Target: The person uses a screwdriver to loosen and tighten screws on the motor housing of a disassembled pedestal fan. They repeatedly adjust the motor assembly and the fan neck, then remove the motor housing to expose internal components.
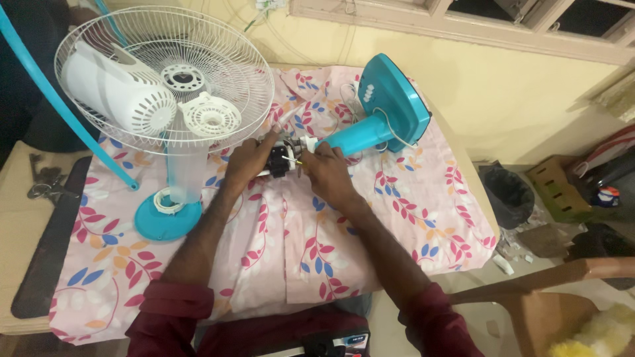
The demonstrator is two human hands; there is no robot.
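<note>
On the cloth-covered counter (410, 218), left hand (248, 162) and right hand (327, 173) each pinch the black switch block (279, 160) beside the teal fan stand (387, 112).

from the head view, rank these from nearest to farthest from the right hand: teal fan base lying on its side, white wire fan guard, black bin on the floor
From the right hand:
1. Teal fan base, just up and to the right of the hand, its stem end at the fingers.
2. White wire fan guard, up on the left side of the table.
3. Black bin, off the table on the floor, far right.
</note>
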